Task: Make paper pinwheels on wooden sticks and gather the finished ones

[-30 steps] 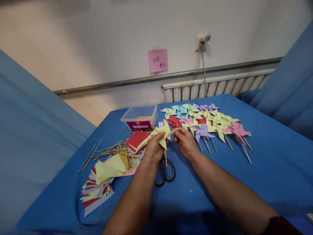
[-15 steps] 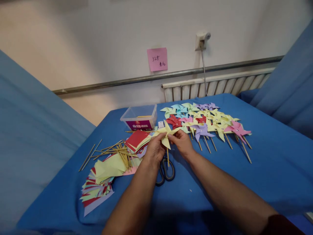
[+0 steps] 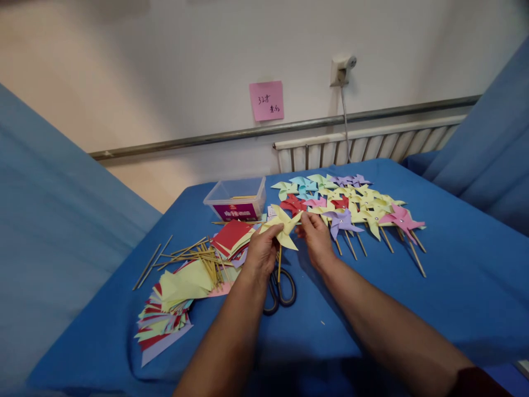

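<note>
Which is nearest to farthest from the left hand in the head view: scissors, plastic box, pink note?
1. Scissors: on the table just below the left hand.
2. Plastic box: farther back on the table, slightly left.
3. Pink note: stuck up on the wall behind.

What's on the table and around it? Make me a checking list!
Surface: blue cloth covers the table.
Job's things: yellow pinwheel on a stick, held between both hands.
Clutter: finished pinwheels in a group, loose sticks, paper squares, scissors, plastic box.
Hands: left hand grips the pinwheel; right hand pinches its edge.
Cables: one cord hangs from the wall socket.
Surroundings: pink note on the wall, radiator, blue fabric on either side.
</note>
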{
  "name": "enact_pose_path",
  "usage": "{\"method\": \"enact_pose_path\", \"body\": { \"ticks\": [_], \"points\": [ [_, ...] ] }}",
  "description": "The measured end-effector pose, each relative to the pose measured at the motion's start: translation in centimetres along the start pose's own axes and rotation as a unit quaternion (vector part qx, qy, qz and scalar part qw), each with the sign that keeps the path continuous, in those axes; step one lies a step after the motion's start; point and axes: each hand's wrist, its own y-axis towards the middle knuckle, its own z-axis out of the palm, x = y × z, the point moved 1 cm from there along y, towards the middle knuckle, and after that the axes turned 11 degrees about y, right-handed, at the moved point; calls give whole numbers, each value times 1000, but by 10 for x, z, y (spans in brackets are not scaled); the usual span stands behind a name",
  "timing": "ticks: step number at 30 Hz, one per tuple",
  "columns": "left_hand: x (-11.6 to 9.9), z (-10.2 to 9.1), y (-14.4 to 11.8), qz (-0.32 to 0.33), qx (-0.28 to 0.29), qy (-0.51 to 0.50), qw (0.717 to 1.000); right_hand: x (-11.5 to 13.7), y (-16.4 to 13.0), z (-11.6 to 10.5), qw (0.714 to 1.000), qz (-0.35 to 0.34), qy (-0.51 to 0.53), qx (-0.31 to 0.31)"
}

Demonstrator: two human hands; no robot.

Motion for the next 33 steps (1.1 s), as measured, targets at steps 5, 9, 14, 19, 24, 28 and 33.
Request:
{"method": "enact_pose_path", "body": {
  "ticks": [5,9,14,19,24,28,33],
  "points": [
    [0,-1,-2,38,-13,31,999,13,-6,2,951,-230,-203,31],
    [-2,1,-4,58,-12,55,997,11,-10,5,925,-283,-244,75],
    [-3,2,-5,54,-25,60,996,9,-9,5,923,-281,-246,89],
    [-2,2,-3,64,-42,73,994,10,-9,5,926,-281,-239,87],
    [0,0,0,78,-53,102,990,9,-8,5,929,-279,-231,78],
    [1,0,0,81,-54,115,989,10,-7,5,939,-265,-213,57],
    [-1,3,-3,73,-54,107,990,12,-7,5,954,-229,-191,33]
  ]
}}
